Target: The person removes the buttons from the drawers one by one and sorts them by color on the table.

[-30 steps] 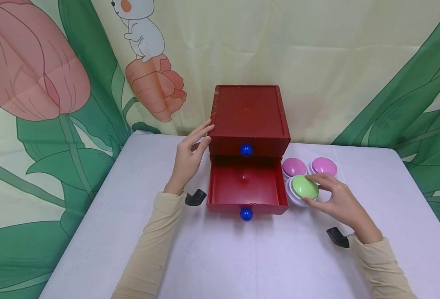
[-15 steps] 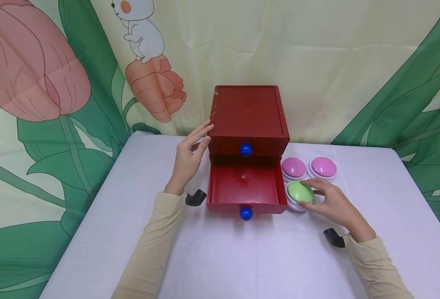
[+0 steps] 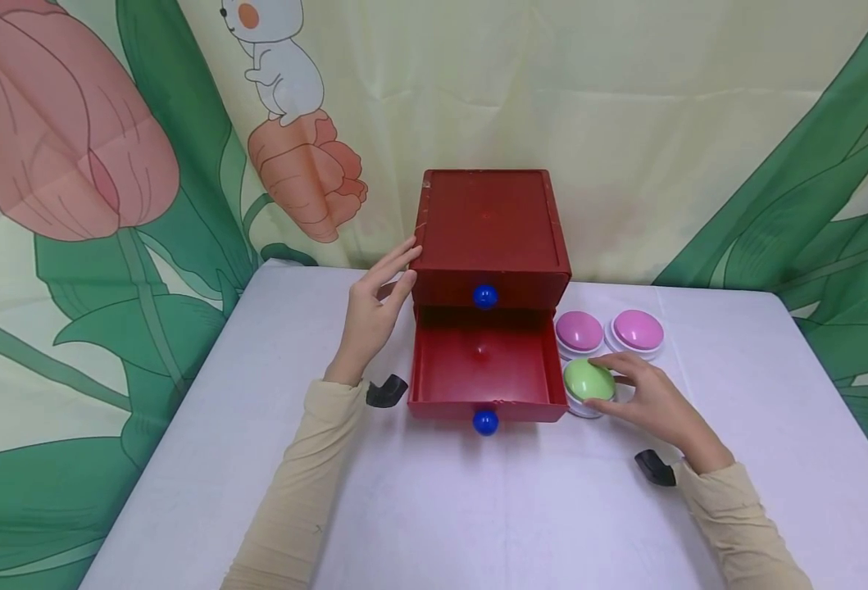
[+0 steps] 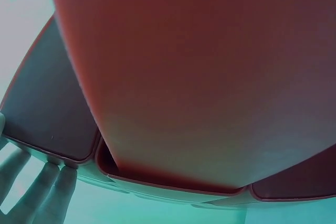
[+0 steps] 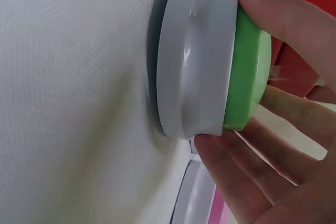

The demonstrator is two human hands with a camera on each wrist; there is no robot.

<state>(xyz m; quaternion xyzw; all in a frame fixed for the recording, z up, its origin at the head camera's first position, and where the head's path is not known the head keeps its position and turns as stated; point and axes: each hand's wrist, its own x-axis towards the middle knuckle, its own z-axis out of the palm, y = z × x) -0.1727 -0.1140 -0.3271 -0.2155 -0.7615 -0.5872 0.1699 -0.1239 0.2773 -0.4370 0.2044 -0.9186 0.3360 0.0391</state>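
Note:
A red two-drawer cabinet (image 3: 487, 221) stands at the back of the table, its lower drawer (image 3: 448, 360) pulled out and its upper one closed. My left hand (image 3: 374, 307) rests with extended fingers against the cabinet's left side; the left wrist view shows those fingertips (image 4: 64, 179) along its edge. To the right of the drawer, my right hand (image 3: 647, 397) holds a green push button (image 3: 588, 379) with a white base. In the right wrist view, thumb and fingers span the base of the green push button (image 5: 199, 61), which sits on or just over the cloth.
Two pink push buttons, one nearer the cabinet (image 3: 579, 330) and one farther right (image 3: 638, 329), stand behind the green one. Blue knobs, upper (image 3: 486, 296) and lower (image 3: 485, 422), stick out from the drawer fronts. A printed curtain (image 3: 603, 139) hangs behind the white-covered table (image 3: 522, 508).
My right hand has brought the green push button slightly left and toward me, down beside the open drawer. The left hand keeps its place on the cabinet.

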